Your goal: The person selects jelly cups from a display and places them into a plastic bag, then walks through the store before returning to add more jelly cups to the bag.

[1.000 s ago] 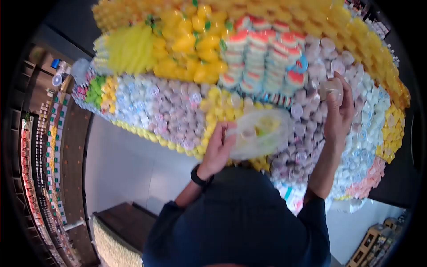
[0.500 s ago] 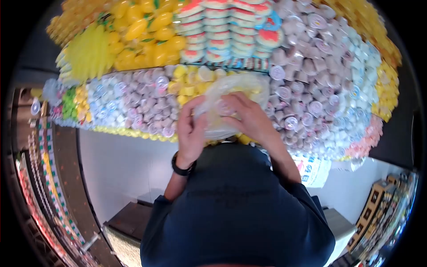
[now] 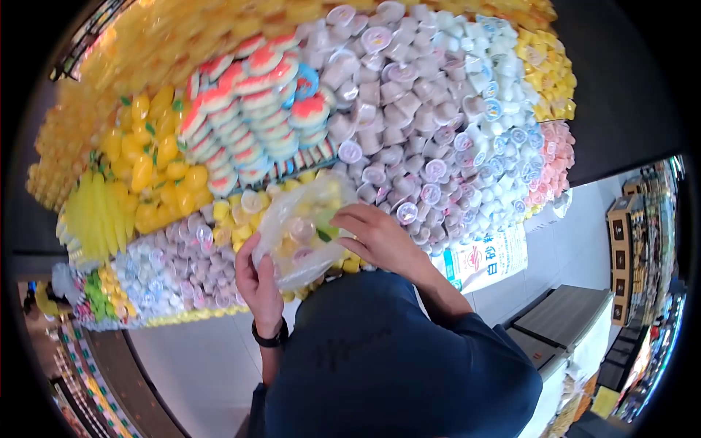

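A clear plastic bag [image 3: 281, 252] is spread over the small yellow jelly cups [image 3: 232, 213] at the display's front. Inside it lie a few cups and a yellow-green piece with a dark green leaf, seen partly through the film. My left hand [image 3: 261, 286], with a dark band on its wrist, grips the bag's left edge between thumb and fingers. At the opposite side, my right hand [image 3: 374, 232] has its fingers curled on the bag's right edge, close to the leafy piece; its fingertips are partly hidden.
Pale purple cups [image 3: 405, 109] fill the centre and right of the display. Red-and-white packs [image 3: 252, 109] and yellow lemon-shaped items [image 3: 157, 164] lie to the left. A white printed sack [image 3: 485, 261] is below the right edge. Grey boxes [image 3: 562, 314] stand at right.
My view has turned, so the display appears rotated. My right hand has moved from over the bag's middle to its right edge. The bag looks wider, with its contents and a leafy piece now showing.
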